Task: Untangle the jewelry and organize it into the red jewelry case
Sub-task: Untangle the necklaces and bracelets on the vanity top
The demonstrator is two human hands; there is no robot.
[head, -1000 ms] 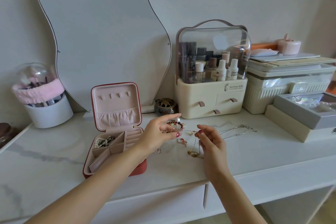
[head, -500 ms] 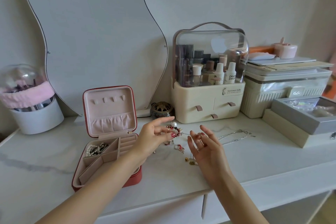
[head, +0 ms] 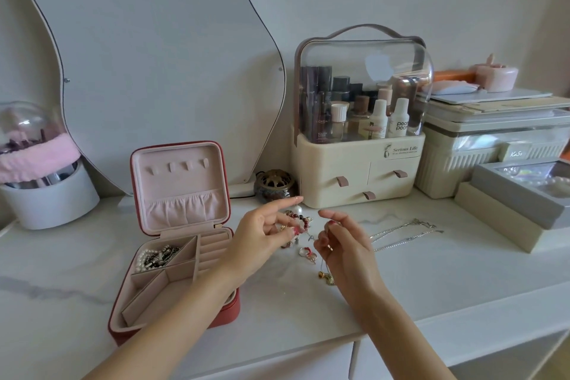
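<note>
From the head camera, a red jewelry case (head: 172, 259) lies open on a white marble-look table (head: 431, 281), its lid standing upright and its tray divided into pink compartments; the far left compartment holds a heap of pearls and dark beads (head: 155, 257). Just right of the case, both hands hover over a small tangle of jewelry (head: 297, 227) on the tabletop: a red bead bracelet, a pearl and some rings. The left hand (head: 262, 237) has its index finger stretched out, while thumb and other fingers pinch a thin gold chain from the tangle. The right hand (head: 345, 248) has its fingers curled, pinching what looks like the same fine chain, which hangs down towards gold pieces (head: 327, 277) on the table. Silver chains (head: 404, 233) lie further right. Behind stands a cream cosmetics box (head: 357, 145) with a clear hood.
</note>
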